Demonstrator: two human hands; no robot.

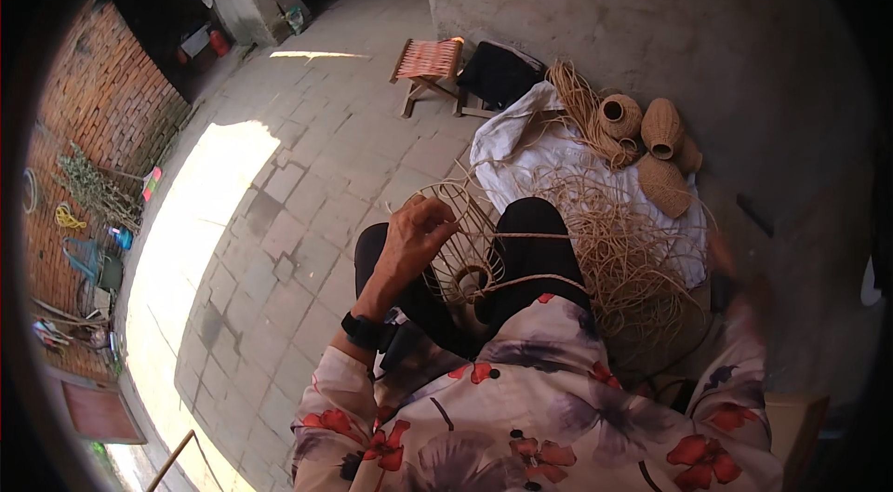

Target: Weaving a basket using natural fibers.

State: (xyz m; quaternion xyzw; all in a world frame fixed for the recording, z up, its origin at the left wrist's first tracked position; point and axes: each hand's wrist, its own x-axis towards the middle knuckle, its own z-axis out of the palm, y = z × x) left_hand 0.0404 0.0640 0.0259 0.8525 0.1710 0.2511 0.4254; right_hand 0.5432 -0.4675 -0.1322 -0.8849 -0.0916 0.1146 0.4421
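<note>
- Paved ground [321,134] fills the middle of the frame, a plain wall [595,13] rising at upper right.
- A white sheet [502,140] at right of centre bears a loose heap of cord [619,246], which hides much of it.
- The open frame of thin rods [476,230] sits at the centre, between the person's knees; its lower end is partly covered.
- The left hand [419,236] is at its upper left, fingers curled, thumb close to forefinger; whether they pinch a strand cannot be told.
- The right hand [722,255], right of the heap, is blurred; its fingers cannot be read.
- Two cord lengths [530,235] run rightward from the frame over the thigh. Good lacing here probably calls for a steady frame, even tension without bending rods, and slack kept clear of the tangle.
</note>
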